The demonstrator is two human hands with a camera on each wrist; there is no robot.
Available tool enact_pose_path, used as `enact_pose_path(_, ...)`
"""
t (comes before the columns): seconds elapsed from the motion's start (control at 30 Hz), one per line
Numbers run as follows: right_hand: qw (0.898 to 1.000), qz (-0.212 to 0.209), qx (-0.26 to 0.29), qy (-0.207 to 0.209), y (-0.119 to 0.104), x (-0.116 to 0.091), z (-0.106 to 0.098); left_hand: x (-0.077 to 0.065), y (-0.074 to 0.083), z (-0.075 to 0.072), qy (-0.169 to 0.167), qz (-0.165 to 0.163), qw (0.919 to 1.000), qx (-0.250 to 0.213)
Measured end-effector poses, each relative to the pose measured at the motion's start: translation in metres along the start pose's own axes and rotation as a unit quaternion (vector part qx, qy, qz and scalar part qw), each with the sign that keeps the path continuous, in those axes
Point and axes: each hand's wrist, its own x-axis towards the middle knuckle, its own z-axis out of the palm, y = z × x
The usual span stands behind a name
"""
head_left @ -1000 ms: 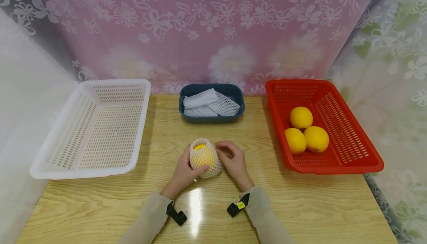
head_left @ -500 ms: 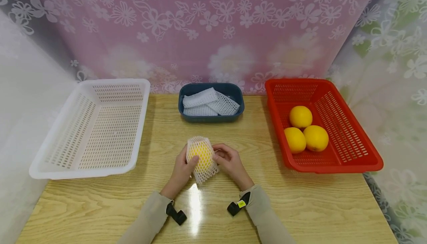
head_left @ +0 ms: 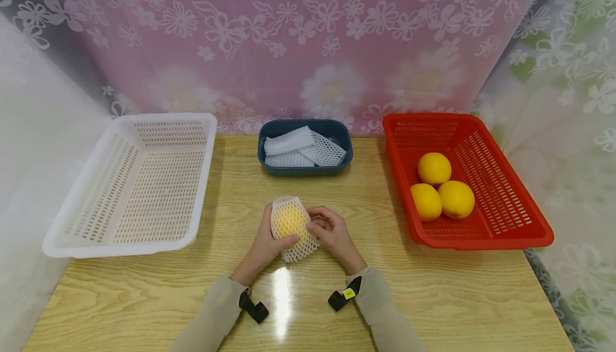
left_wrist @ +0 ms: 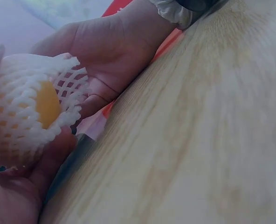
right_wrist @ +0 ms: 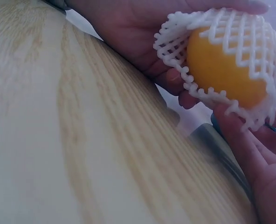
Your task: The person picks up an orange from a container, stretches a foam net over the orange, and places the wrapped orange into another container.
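Note:
An orange (right_wrist: 222, 70) sits inside a white foam net sleeve (head_left: 289, 215), whose meshed edge stands away from the fruit at one end. My left hand (head_left: 267, 238) cups the netted orange from the left, its thumb laid across the front. On the other side, my right hand (head_left: 335, 235) pinches the net's edge between thumb and bent forefinger. Bare orange peel shows through the net's opening in both wrist views. In the right wrist view, the right fingers (right_wrist: 236, 133) are at the net's lower rim.
A white basket (head_left: 204, 181) stands at the left. Behind the hands, a dark blue tray (head_left: 308, 171) holds several flat foam nets (head_left: 322, 151). At the right, a red basket (head_left: 486, 242) holds three oranges (head_left: 456, 200). A pink floral curtain (head_left: 289, 47) hangs behind the table.
The netted orange has turned over in my hands, so the bare patch no longer faces up. My right thumb and forefinger have come to the net's edge. The left thumb has shifted along the net.

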Motion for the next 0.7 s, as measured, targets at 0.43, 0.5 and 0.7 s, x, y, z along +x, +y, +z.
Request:
enact_pose_path(0.43,0.999,-0.02,0.029,0.009,-0.0005,0.0004,0.0002,0.0015,-0.0022,0.0015,0.038,0.022,0.9989,-0.015)
enact_pose_path(0.5,0.999,-0.014,0.036,0.012,-0.0011,0.0004,0.0005,0.0021,-0.0024,0.0016,0.046,0.025,0.9985,-0.017)
enact_pose_path(0.7,0.998,-0.006,0.063,-0.003,-0.0013,0.001,0.0009,0.0027,-0.0014,0.0004,0.058,0.035,0.9977,-0.006)
